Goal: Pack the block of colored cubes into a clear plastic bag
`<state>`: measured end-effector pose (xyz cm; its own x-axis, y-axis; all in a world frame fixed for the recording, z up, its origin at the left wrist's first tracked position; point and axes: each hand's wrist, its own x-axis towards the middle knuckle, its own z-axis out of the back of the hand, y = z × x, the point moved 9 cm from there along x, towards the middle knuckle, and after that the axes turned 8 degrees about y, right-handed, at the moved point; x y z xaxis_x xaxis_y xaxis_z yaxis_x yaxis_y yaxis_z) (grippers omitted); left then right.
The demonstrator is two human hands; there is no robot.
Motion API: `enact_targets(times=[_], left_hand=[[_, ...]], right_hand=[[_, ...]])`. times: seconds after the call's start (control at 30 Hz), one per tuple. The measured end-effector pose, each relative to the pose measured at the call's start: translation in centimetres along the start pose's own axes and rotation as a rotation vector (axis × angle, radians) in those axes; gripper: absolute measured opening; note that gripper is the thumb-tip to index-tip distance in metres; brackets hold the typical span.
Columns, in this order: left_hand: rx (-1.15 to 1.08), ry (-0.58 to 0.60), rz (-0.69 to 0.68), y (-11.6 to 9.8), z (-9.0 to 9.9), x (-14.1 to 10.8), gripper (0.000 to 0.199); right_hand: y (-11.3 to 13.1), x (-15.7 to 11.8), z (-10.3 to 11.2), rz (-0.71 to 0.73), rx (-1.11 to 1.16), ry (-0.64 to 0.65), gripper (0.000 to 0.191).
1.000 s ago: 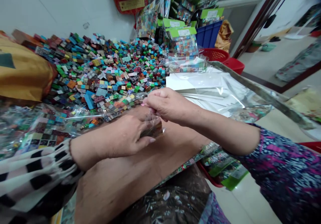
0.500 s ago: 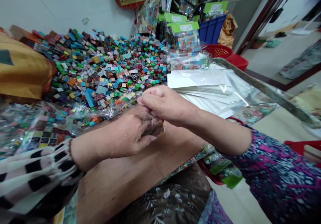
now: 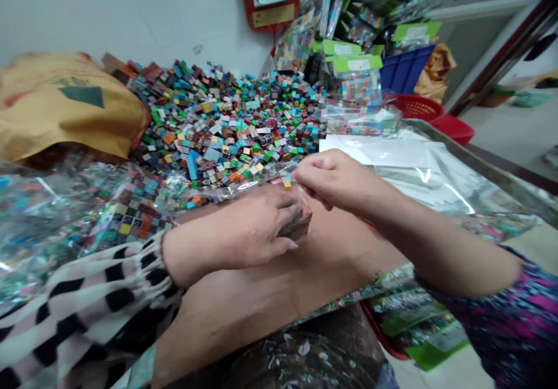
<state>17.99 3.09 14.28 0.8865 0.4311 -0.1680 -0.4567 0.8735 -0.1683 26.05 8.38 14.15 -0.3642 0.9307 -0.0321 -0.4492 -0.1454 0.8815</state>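
My left hand is closed over a small bundle of patterned mosaic cubes in clear plastic, low over a brown board. Its fingers curl around the far side of the bundle and the thumb lies along the near side. Just right of it, my right hand is closed in a pinch, apparently on the edge of the clear plastic bag; its fingertips are partly hidden. Behind both hands spreads a big heap of loose coloured cubes. The brown board lies beneath the hands.
At the left are a yellow sack and clear bags of cubes. White cards in plastic lie right of the heap. Beyond are packed bags with green tops, a blue bin and red baskets.
The view has swung left, so the scene sits further right. My right hand has drawn away from my left, opening a small gap between them. My left hand still grips the bundle.
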Motion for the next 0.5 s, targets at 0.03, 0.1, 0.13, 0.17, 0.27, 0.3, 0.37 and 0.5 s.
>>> enact_targets(times=[0.03,0.1,0.13,0.17,0.27,0.3,0.37,0.5], left_hand=[[0.009,-0.027,0.041,0.2,0.9,-0.9,0.032],[0.063,-0.191,0.214,1.5,3.3,-3.4,0.031],[0.113,-0.317,0.340,2.3,4.7,-5.2,0.033],[0.168,-0.437,0.476,3.2,5.9,-7.3,0.035],[0.218,-0.607,0.808,5.8,6.4,-12.4,0.051],[0.175,-0.587,0.881,6.8,5.7,-13.4,0.060],[0.048,-0.493,0.990,8.7,3.9,-14.6,0.073],[-0.292,-0.379,0.973,10.3,0.9,-14.8,0.049]], right_hand=[[-0.1,-0.3,0.4,-0.023,-0.081,-0.004,0.032],[0.1,-1.1,1.3,-0.025,-0.298,-0.013,0.039],[0.5,-1.5,1.8,0.001,-0.435,-0.043,0.042],[1.3,-2.0,2.4,0.045,-0.576,-0.102,0.045],[5.3,-3.5,3.2,0.298,-0.880,-0.346,0.039],[6.8,-3.6,2.5,0.421,-0.916,-0.365,0.036],[9.0,-2.6,-0.5,0.648,-0.910,-0.191,0.030],[9.2,1.5,-9.0,0.754,-0.769,0.474,0.023]])
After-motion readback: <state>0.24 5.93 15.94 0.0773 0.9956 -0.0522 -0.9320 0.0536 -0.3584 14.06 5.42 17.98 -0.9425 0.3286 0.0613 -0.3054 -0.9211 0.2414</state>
